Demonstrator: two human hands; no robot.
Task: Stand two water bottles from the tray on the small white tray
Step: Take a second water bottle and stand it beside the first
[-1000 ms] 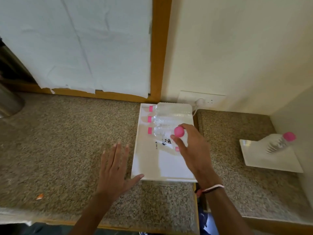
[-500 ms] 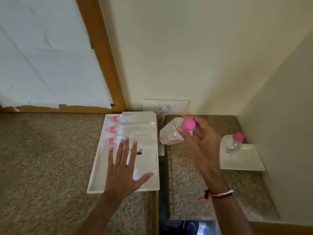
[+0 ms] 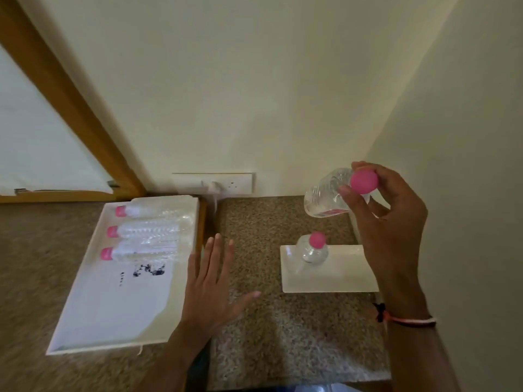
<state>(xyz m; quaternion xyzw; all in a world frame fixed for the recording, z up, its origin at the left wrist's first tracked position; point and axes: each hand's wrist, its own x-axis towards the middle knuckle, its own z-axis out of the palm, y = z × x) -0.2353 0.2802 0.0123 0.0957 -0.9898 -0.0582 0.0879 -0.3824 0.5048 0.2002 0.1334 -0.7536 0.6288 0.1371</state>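
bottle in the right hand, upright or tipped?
Tipped: the held bottle leans in the right hand, pink cap toward the camera, base toward the wall.

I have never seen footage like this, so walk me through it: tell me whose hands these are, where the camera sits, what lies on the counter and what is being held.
There is no machine here. A person wears a camera on the head, looking down at their own hands. The right hand holds a tilted water bottle by its pink cap, above the small white tray, where one bottle already stands. The left hand hovers open and holds nothing, at the edge of the large white tray, where three bottles lie on their sides. Both trays sit on a speckled counter.
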